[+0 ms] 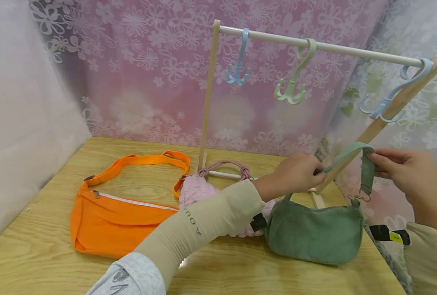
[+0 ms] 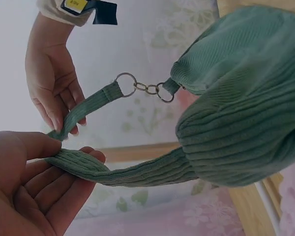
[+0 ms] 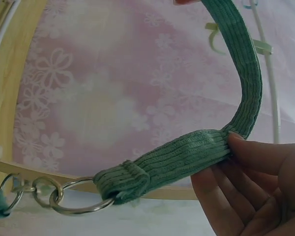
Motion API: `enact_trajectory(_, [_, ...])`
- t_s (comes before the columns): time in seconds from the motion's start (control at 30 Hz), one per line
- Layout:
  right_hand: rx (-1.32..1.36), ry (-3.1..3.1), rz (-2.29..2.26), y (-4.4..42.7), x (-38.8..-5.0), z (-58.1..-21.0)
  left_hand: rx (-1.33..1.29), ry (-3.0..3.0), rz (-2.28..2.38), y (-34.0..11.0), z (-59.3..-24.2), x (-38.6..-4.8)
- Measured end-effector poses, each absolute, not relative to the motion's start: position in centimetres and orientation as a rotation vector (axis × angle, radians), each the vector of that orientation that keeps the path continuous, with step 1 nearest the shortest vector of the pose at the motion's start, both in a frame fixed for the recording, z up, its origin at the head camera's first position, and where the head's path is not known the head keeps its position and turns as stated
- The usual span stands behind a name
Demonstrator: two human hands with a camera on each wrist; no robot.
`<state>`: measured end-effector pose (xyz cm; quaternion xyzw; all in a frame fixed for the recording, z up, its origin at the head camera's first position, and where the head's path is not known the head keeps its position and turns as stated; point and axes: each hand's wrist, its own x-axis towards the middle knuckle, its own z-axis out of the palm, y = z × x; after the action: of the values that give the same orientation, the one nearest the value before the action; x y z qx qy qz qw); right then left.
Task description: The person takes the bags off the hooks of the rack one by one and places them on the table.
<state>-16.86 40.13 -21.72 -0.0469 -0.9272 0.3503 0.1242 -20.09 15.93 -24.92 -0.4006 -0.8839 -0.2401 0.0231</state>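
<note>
A green corduroy handbag (image 1: 315, 233) is at the table's right side, its strap (image 1: 347, 153) raised in a loop above it. My left hand (image 1: 297, 174) pinches the strap on the left, thumb on top in the left wrist view. On the other side my right hand (image 1: 406, 170) pinches the strap between thumb and fingers. Metal rings and a short chain (image 3: 44, 191) join the strap end to the bag. Left of it lies a pink puffy bag (image 1: 198, 190) with a knotted handle, partly hidden by my left forearm. An orange shoulder bag (image 1: 118, 221) lies farther left.
Behind the bags stands a wooden rack with a white rod (image 1: 343, 49). From the rod hang a blue hook (image 1: 237, 73), a green hook (image 1: 292, 88) and another blue hook (image 1: 386, 104) at the right end. Floral curtains surround the wooden table (image 1: 30, 233).
</note>
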Motion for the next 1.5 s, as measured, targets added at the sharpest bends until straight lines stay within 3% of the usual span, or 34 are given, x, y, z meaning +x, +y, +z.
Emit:
enact_trajectory(0.57, [-0.137, -2.764, 1.268, 39.6, -22.0, -26.4, -1.056, -2.815, -0.857, 15.7, -30.2, -25.8])
enact_trajectory(1.13, [-0.055, -3.003, 1.244, 37.1, -27.5, -31.8, -0.87, -3.026, -0.835, 14.0, -33.2, -28.7])
enact_trajectory(1.5, [-0.158, -3.105, 1.179, 35.6, -29.9, -35.0, -0.85, -3.043, -0.915, 12.9, -34.8, -29.2])
